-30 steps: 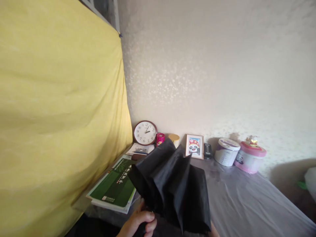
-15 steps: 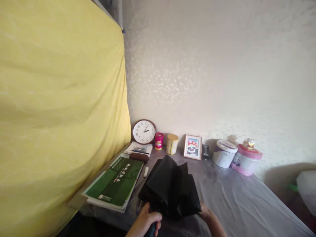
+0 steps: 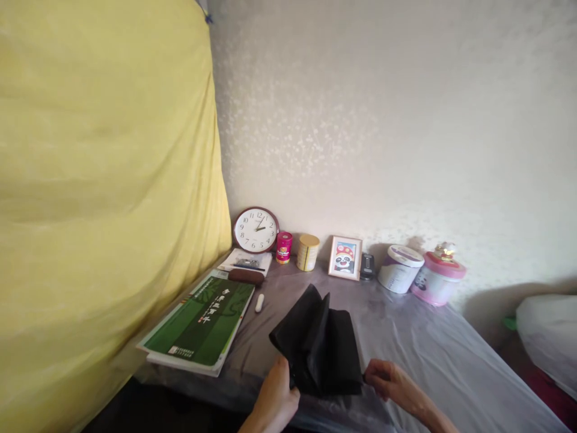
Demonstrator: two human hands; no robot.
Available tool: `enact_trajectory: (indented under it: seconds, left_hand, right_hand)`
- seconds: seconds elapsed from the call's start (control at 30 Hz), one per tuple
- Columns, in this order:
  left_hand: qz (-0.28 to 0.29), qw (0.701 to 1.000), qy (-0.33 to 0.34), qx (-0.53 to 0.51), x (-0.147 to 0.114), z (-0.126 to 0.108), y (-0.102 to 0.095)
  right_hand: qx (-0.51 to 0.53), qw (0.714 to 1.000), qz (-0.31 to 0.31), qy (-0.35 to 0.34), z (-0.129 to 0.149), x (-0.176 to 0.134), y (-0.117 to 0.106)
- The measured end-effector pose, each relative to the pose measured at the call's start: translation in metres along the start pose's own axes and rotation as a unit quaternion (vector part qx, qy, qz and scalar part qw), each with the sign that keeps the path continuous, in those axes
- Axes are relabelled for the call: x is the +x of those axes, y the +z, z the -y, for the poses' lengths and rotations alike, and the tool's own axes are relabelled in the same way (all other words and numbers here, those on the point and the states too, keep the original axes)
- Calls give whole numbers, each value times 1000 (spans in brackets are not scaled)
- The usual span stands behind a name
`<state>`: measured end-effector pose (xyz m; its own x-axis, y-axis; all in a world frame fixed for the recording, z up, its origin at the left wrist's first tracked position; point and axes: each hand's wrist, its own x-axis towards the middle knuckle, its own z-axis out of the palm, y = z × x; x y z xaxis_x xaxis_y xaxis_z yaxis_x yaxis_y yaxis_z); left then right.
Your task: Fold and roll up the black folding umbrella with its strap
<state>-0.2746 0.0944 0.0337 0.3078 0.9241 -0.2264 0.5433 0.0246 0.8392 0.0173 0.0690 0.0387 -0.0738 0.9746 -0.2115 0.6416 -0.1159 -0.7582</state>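
Note:
A black folding umbrella (image 3: 318, 346), its cloth loose and bunched in folds, is held over the near edge of the table. My left hand (image 3: 276, 392) is closed round its lower end at the left, and the handle is mostly hidden by that hand. At the canopy's lower right corner, my right hand (image 3: 386, 380) pinches the edge between thumb and fingers. A green book (image 3: 205, 325) lies on the table to the left of the umbrella, with a small white stick-like object (image 3: 259, 302) between them.
Along the wall stand a round clock (image 3: 256, 230), a pink tin (image 3: 283, 248), a yellow-lidded can (image 3: 308, 253), a panda picture frame (image 3: 345, 257) and two tubs, one a white tub (image 3: 401, 270). A brown case (image 3: 246, 276) lies behind the book. A yellow curtain (image 3: 108, 180) hangs at the left.
My right hand has come out from behind the canopy to its lower right corner. The umbrella has turned and its folds look narrower. The view has shifted slightly.

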Motion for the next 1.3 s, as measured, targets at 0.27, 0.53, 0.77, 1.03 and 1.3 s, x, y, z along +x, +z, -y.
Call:
enact_trajectory:
  seconds: [0.27,0.53,0.77,1.03,1.3]
  left_hand:
    - [-18,981,19,194,-3,1,13]
    - [-16,971,25,236,-4,3,13]
    - [-8,979,27,203,-6,12,13]
    - [27,953,3,301,-15,-18,14]
    - [40,930,-24,365,-8,-18,32]
  right_hand:
    - [-137,941,-294,-95,30,-6,-10]
    - [-279,899,-223,-251,110,33,27]
    - [-326,887,-204,-254,120,63,40]
    - [-297,882,-247,-270,129,91,47]
    - [-337,882,-219,-246,111,112,82]
